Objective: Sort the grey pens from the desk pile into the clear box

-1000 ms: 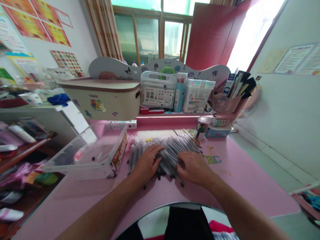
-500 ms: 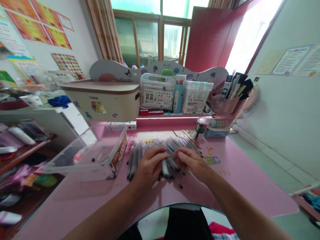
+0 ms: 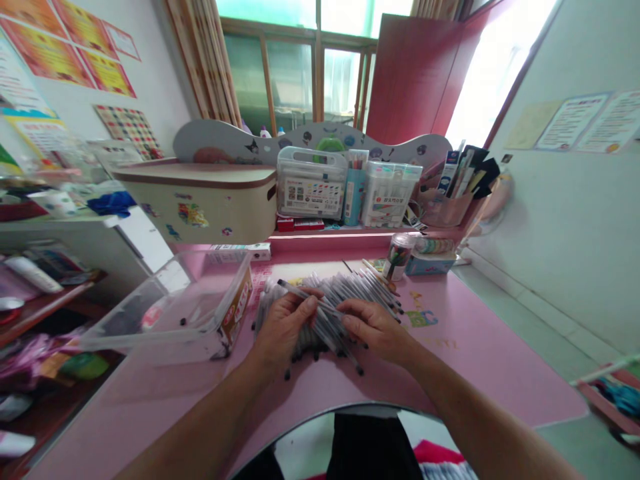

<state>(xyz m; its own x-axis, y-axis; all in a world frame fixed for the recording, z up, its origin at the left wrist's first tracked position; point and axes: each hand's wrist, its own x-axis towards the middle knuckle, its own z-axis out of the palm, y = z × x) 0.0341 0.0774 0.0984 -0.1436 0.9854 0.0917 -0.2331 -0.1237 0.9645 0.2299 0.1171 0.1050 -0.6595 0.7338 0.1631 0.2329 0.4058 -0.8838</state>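
A clear pen [image 3: 294, 289] with a dark end is held slantwise above a heap of similar pens [image 3: 327, 333]. My left hand [image 3: 287, 327] pinches it between thumb and fingers, its dark end sticking out past the fingers to the upper left. At the other end, my right hand [image 3: 373, 327] is closed, thumb and fingertips together on the pen's right end. Beneath both hands the heaped pens lie side by side on the pink desk [image 3: 400, 387], many with black tips toward me. My fingers hide part of the pile.
Left of the heap stands a clear plastic bin [image 3: 170, 343] with a few small items inside. Behind the pens are a jar of colored sticks [image 3: 399, 259] and a blue box [image 3: 431, 264]. A shelf holds a beige storage box [image 3: 200, 207], marker cases [image 3: 313, 190] and a pen holder [image 3: 447, 208].
A pen now spans my two hands, dark end up to the left. My left hand has turned, its thumb now showing on top. The view has shifted slightly.
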